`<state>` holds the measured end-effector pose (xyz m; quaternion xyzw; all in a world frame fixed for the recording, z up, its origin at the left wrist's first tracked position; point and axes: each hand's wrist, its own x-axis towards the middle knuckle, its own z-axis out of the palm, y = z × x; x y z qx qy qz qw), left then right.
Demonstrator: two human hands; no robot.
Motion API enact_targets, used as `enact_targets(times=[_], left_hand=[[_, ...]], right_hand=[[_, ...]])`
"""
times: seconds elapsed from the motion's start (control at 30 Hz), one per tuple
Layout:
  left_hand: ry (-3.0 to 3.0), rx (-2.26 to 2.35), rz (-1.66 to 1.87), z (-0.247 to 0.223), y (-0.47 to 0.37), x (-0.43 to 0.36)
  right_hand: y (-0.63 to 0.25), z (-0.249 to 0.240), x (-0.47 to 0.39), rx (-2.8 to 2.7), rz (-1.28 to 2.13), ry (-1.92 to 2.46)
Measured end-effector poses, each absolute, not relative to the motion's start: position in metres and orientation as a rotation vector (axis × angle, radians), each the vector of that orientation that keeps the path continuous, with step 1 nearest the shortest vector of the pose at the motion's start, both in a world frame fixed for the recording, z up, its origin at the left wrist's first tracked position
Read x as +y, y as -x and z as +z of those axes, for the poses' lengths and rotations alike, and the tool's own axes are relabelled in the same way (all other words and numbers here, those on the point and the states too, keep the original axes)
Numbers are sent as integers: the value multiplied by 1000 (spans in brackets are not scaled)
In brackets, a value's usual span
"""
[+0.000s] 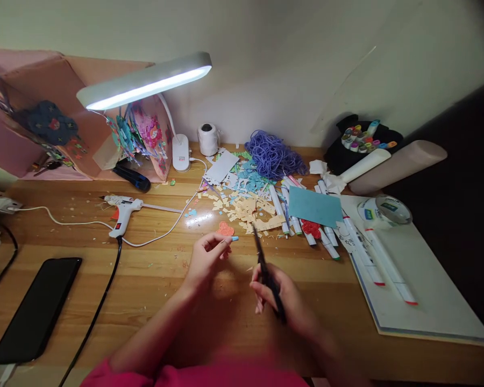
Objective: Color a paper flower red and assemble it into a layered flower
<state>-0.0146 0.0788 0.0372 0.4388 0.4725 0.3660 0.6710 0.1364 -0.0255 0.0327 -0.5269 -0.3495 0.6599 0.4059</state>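
Observation:
Near the middle of the wooden desk, my left hand (210,259) pinches a small blue paper piece (235,238) between thumb and fingers. Just beyond it lies an orange-red paper shape (226,229). My right hand (276,290) is wrapped round a pair of dark scissors (266,271), their blades pointing up and away toward the scraps. The blades look closed and are apart from the blue piece. Cream paper scraps (246,208) and blue scraps (255,180) are heaped past both hands. A teal paper sheet (315,207) rests on several markers to the right.
On the left are a glue gun (124,212) with its cable and a black phone (36,310). A lit lamp (147,83) hangs over the back left. Purple yarn (274,154) lies at the back. A pad (419,269) with markers and tape (392,209) is at right.

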Motion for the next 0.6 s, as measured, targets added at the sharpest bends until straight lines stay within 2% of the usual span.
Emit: enact_targets(times=[0.17,0.43,0.6], left_hand=[[-960,1060,853,40,15,77],[-954,1070,790,53,13,70],[-972,1089,731,59,11,67]], right_hand=[[-110,24,-33,-756,1820,1019],[-113,48,-44,-1214,1629,1308],[-110,43,-44,-1196,1585,1329]])
